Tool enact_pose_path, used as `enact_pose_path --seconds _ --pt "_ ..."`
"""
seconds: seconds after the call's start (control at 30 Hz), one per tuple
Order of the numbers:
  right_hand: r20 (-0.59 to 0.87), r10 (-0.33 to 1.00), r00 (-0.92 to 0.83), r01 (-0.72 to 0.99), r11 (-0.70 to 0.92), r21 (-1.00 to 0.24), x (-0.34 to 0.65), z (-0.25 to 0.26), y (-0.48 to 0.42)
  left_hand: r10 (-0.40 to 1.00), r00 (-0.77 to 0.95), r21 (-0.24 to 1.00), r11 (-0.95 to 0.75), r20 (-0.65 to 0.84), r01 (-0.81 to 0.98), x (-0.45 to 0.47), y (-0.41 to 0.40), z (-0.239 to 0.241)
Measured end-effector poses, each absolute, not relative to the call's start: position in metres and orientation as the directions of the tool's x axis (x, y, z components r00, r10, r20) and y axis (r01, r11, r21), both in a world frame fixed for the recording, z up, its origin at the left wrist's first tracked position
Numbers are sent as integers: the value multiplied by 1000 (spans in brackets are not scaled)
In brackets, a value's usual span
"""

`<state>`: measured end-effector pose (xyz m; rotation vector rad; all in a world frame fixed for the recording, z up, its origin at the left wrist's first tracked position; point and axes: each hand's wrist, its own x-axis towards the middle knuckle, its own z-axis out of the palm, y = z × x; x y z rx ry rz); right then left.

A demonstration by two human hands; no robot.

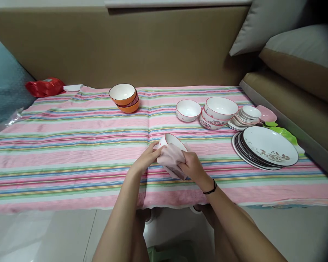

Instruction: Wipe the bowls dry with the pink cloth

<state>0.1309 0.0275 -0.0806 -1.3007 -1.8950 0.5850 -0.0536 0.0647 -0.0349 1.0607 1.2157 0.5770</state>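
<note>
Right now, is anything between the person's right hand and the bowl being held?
Yes: a pale cloth, gripped by the right hand, lies between that hand and the white bowl. The left hand holds the bowl's left side.

Bare forearms (123, 211), a thin black band (214, 187) round the right wrist (207, 182), bare legs (222, 240) below.

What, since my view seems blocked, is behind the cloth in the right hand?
Part of a white bowl with a red rim shows beyond the cloth. Its near side cannot be seen: the cloth covers it.
</note>
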Motion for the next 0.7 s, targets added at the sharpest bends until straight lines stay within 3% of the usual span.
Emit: enact_pose_path --seconds 0.17,0.33,0.43,0.6,0.7 --pt "199 861 -468 714 502 -489 140 -83 29 877 179 893 419 -445 167 -59 66 -37" --pt "211 861 -462 797 508 -327 138 -83 33 879 206 900 402 -431 167 -56 66 -35" --pt "137 902 -411 840 432 -329 127 -79 29 875 272 915 366 -401 173 -53 65 -35" --pt "107 920 -377 793 380 -477 119 -78 24 876 248 908 378 -414 182 -53 67 -37" --pt "159 889 -429 784 454 -422 126 -82 26 866 263 904 392 -425 170 -54 67 -37"
